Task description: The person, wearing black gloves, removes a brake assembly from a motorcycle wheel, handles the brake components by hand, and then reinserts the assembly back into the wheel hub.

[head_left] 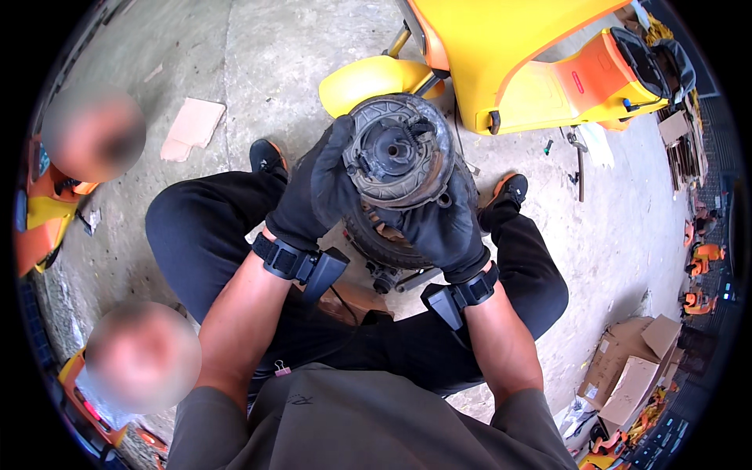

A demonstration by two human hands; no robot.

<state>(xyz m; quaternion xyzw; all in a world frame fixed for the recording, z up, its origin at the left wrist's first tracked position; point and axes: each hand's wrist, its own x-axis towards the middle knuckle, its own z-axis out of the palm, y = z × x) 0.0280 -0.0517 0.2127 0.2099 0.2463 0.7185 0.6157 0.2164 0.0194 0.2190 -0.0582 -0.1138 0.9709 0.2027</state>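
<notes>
Both of my hands wear black gloves and hold up a round, dirty grey drum brake plate (pixel 398 149) with a ribbed face and a hole in its centre. My left hand (pixel 319 182) wraps round its left rim. From below and the right, my right hand (pixel 448 233) supports it, with most of the fingers hidden under the plate. Beneath it, between my legs, is a wheel with a black tyre (pixel 374 241), partly covered by the plate and my hands. A metal fitting (pixel 384 279) shows at the wheel's near side.
A yellow and orange scooter (pixel 501 70) stands ahead, its yellow mudguard (pixel 360 84) close beyond the plate. A hammer (pixel 580 168) lies on the concrete to the right. Cardboard boxes (pixel 630 368) sit at the lower right, a flat cardboard piece (pixel 193 128) at the left. Two people are at my left.
</notes>
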